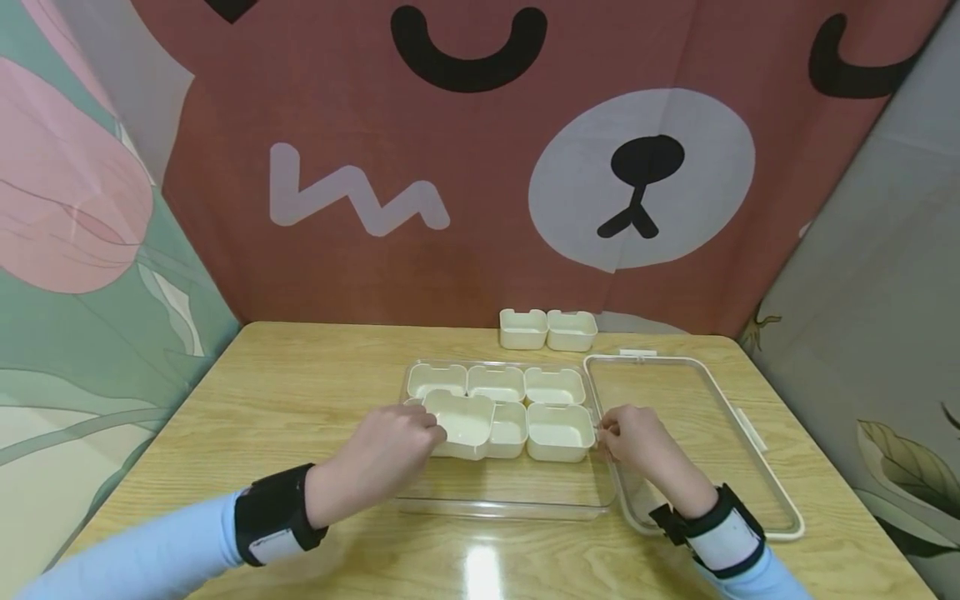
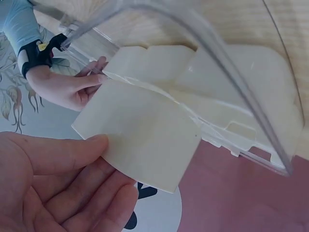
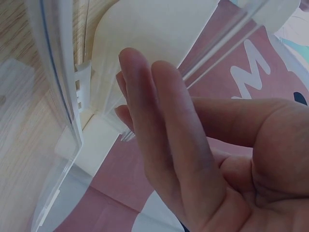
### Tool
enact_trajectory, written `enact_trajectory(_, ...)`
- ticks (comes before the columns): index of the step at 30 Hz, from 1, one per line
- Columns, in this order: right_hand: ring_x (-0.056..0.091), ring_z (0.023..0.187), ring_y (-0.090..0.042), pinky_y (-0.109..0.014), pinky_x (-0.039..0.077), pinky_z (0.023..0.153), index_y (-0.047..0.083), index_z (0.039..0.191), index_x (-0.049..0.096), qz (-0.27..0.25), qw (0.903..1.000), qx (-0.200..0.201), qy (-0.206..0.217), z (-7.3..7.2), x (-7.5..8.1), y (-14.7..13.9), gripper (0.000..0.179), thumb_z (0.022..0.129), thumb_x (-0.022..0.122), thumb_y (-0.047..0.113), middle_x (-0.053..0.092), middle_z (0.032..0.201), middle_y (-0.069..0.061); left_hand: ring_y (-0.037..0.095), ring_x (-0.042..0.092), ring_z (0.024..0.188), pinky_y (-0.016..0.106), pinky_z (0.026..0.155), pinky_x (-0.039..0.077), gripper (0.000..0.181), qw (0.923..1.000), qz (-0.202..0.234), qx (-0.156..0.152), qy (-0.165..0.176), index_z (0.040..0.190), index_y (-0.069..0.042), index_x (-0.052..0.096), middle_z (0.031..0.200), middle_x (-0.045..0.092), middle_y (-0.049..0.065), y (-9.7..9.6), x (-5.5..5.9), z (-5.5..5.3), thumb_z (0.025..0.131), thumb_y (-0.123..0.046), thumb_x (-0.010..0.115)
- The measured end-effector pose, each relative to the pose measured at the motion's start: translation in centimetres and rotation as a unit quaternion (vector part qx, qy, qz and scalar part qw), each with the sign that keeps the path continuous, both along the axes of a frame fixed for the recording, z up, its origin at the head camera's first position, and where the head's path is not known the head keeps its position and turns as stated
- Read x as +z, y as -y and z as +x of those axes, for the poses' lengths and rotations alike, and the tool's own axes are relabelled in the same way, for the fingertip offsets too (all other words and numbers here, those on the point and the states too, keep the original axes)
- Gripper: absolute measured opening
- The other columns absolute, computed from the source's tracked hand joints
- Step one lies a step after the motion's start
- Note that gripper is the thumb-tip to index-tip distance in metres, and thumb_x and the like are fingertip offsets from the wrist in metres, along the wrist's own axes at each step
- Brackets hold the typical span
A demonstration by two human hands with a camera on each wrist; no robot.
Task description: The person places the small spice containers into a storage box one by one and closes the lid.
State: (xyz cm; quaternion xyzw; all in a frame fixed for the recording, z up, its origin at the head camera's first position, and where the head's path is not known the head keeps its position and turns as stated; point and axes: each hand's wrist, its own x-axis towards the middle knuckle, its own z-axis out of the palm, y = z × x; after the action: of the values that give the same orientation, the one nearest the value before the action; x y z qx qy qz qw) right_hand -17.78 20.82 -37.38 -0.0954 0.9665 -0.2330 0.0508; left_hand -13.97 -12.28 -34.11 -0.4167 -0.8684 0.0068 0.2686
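My left hand (image 1: 397, 446) pinches a cream small bin (image 1: 459, 417) by its left side. This bin is tilted and held above the front row of a clear plastic box (image 1: 517, 510); the left wrist view shows the flat underside of the bin (image 2: 140, 130) and thumb and fingers at its edge. Inside the box sit more cream bins, among them one at front right (image 1: 560, 429) and a back row (image 1: 495, 383). My right hand (image 1: 637, 442) holds the right rim of the clear box, its fingers extended along the wall in the right wrist view.
Right of the box lies a clear lid (image 1: 697, 450) with a white frame and side latches. Two more cream bins (image 1: 523, 329) stand at the back edge of the wooden table (image 1: 300, 375). A printed bear curtain (image 1: 480, 275) hangs behind.
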Motion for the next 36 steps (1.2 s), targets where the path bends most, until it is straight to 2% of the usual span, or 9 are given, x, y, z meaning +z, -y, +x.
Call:
enact_trajectory(3, 0.053, 0.056, -0.011, -0.026, 0.042, 0.051, -0.001, 0.084, 0.069, 0.001, 1.0000, 0.002, -0.004, 0.0, 0.0, 0.0, 0.011, 0.088, 0.061, 0.005, 0.060, 0.061, 0.000, 0.003, 0.035, 0.050, 0.013, 0.043, 0.022, 0.027, 1.0000, 0.002, 0.000, 0.005, 0.056, -0.016, 0.055, 0.053, 0.046, -0.008, 0.2, -0.4, 0.4, 0.061, 0.011, 0.056)
enact_trajectory(7, 0.053, 0.055, -0.011, -0.026, 0.042, 0.051, -0.001, 0.084, 0.068, 0.000, 1.0000, 0.004, -0.004, 0.0, 0.0, -0.1, 0.011, 0.088, 0.060, 0.005, 0.061, 0.060, 0.001, 0.002, 0.032, 0.050, 0.013, 0.042, 0.021, 0.026, 0.9997, 0.015, -0.004, 0.017, 0.056, -0.016, 0.054, 0.052, 0.043, -0.009, 0.5, -0.8, 1.0, 0.059, 0.010, 0.057)
enact_trajectory(17, 0.051, 0.055, -0.011, -0.025, 0.041, 0.051, -0.001, 0.083, 0.069, 0.004, 1.0000, 0.003, -0.004, 0.0, -0.1, -0.1, 0.011, 0.087, 0.060, 0.006, 0.059, 0.058, 0.001, 0.001, 0.029, 0.049, 0.010, 0.043, 0.021, 0.027, 0.9995, 0.025, -0.006, 0.019, 0.055, -0.016, 0.054, 0.052, 0.042, -0.010, 0.8, -1.5, 2.2, 0.058, 0.011, 0.058)
enact_trajectory(24, 0.053, 0.057, -0.012, -0.026, 0.042, 0.052, -0.001, 0.084, 0.069, 0.009, 0.9999, 0.002, -0.005, -0.1, -0.1, -0.2, 0.012, 0.087, 0.061, 0.007, 0.060, 0.061, 0.000, 0.002, 0.028, 0.050, 0.012, 0.044, 0.020, 0.029, 0.9992, 0.037, -0.010, 0.013, 0.053, -0.017, 0.050, 0.052, 0.037, -0.011, 1.0, -1.5, 2.9, 0.060, 0.010, 0.057)
enact_trajectory(30, 0.053, 0.057, -0.012, -0.026, 0.042, 0.052, -0.001, 0.084, 0.069, 0.011, 0.9999, 0.001, -0.007, -0.2, -0.2, -0.2, 0.011, 0.087, 0.061, 0.007, 0.061, 0.062, 0.000, 0.001, 0.030, 0.050, 0.012, 0.043, 0.022, 0.029, 0.9992, 0.036, -0.007, 0.013, 0.053, -0.017, 0.047, 0.052, 0.037, -0.011, 1.3, -1.8, 3.2, 0.058, 0.010, 0.056)
enact_trajectory(36, 0.052, 0.055, -0.012, -0.026, 0.042, 0.051, -0.001, 0.084, 0.069, 0.005, 0.9999, 0.004, -0.009, -0.1, -0.1, -0.1, 0.011, 0.087, 0.061, 0.006, 0.060, 0.060, 0.000, 0.001, 0.032, 0.049, 0.012, 0.042, 0.027, 0.026, 0.9991, 0.031, 0.004, 0.029, 0.054, -0.016, 0.052, 0.052, 0.043, -0.010, 1.6, -2.3, 3.4, 0.059, 0.008, 0.059)
